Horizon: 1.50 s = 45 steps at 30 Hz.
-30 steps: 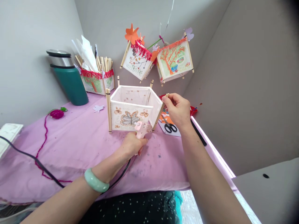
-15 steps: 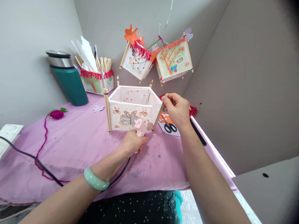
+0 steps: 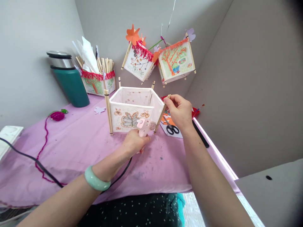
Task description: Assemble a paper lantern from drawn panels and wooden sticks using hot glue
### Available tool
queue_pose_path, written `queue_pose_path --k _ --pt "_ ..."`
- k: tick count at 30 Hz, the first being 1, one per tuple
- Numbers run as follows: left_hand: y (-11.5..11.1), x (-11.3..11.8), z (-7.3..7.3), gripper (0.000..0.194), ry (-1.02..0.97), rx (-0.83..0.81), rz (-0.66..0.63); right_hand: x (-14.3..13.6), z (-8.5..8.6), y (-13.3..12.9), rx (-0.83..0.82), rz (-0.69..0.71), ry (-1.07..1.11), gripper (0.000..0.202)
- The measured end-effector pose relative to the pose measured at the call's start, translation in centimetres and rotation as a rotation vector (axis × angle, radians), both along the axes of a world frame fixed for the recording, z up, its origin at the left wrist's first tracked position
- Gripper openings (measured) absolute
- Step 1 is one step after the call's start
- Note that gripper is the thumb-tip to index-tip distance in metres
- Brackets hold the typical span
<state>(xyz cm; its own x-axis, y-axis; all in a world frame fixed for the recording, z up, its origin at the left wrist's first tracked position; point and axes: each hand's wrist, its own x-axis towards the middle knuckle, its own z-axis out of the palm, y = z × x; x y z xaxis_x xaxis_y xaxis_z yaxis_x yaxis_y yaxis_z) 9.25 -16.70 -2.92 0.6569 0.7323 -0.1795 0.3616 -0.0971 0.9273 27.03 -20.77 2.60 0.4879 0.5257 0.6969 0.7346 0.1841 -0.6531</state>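
Note:
A white fabric box [image 3: 119,117] with butterfly drawings and wooden stick corners stands upright on the pink tablecloth [image 3: 94,148]. My left hand [image 3: 136,141] is wrapped round the handle of a pale pink glue gun [image 3: 143,126], held before the box's front right side; the tip is hard to make out there. A black cord runs from it. My right hand [image 3: 178,108] pinches the top of the wooden stick [image 3: 160,118] at the box's right corner.
Black-handled scissors [image 3: 172,128] lie on papers at the right. A green bottle [image 3: 68,82] and a decorated holder [image 3: 96,83] of sticks stand back left. Two decorated boxes hang above. Magenta yarn [image 3: 44,138] and a cut-out [image 3: 99,110] lie left.
The glue gun in my left hand has shifted and tilted very slightly. The box's left corner sticks have leaned a little to the left. My right hand has stayed in place.

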Motion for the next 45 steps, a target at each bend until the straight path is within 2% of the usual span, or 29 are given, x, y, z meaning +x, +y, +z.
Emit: queue_pose_path --k 7,14,16,19,23,25,28,30,32,35,37,39,40,42,43,45 --pt "-0.1 0.0 0.6 0.028 -0.017 0.029 -0.01 -0.2 0.1 -0.1 -0.008 -0.007 -0.003 0.024" --pt "0.0 -0.5 1.9 0.015 -0.001 0.175 -0.065 -0.3 0.1 -0.1 -0.017 -0.018 0.015 0.026" --pt "-0.3 -0.7 2.0 0.013 -0.023 0.294 -0.076 -0.4 0.0 -0.1 -0.011 -0.012 0.028 0.027" --pt "-1.0 -1.6 2.4 0.021 -0.063 0.548 -0.134 -0.4 -0.2 -0.1 -0.011 0.007 0.058 0.028" --pt "-1.3 -4.9 3.2 0.023 -0.128 0.88 -0.201 -0.3 -0.8 -0.5 -0.02 0.037 0.109 0.029" --pt "-0.8 -7.3 3.8 0.027 -0.126 1.017 -0.057 -0.2 -1.5 -0.9 -0.033 0.047 0.134 0.031" --pt "1.3 -10.9 4.6 0.037 0.024 1.115 0.454 -0.2 -2.8 -1.3 -0.074 0.048 0.174 0.034" --pt "3.4 -12.7 4.6 0.051 0.115 1.136 0.704 -0.1 -3.6 -1.6 -0.108 0.044 0.2 0.035" --pt "5.8 -14.0 3.8 0.043 0.228 1.083 0.72 -0.1 -4.2 -1.8 -0.14 0.04 0.218 0.033" --pt "9.1 -15.2 1.2 0.036 0.313 1.094 0.665 0.1 -5.0 -2.3 -0.214 0.037 0.205 0.029" --pt "10.6 -15.7 -0.6 0.039 0.357 1.063 0.612 0.1 -5.4 -2.7 -0.299 0.048 0.178 0.025" --pt "11.1 -16.0 -1.5 0.039 0.385 1.03 0.564 0.1 -5.9 -3.0 -0.408 0.072 0.149 0.019" --pt "10.9 -16.0 -1.5 0.039 0.4 1.036 0.541 0.0 -6.2 -3.0 -0.469 0.08 0.128 0.017" --pt "9.5 -15.5 -0.4 0.035 0.429 1.12 0.512 -0.3 -6.7 -3.1 -0.598 0.068 0.06 0.014" --pt "8.4 -14.9 0.6 0.033 0.445 1.184 0.487 -0.5 -6.9 -3.0 -0.661 0.05 0.019 0.013" --pt "5.9 -13.1 3.0 0.022 0.403 1.331 0.531 -1.1 -7.3 -2.8 -0.762 0.005 -0.06 0.012"
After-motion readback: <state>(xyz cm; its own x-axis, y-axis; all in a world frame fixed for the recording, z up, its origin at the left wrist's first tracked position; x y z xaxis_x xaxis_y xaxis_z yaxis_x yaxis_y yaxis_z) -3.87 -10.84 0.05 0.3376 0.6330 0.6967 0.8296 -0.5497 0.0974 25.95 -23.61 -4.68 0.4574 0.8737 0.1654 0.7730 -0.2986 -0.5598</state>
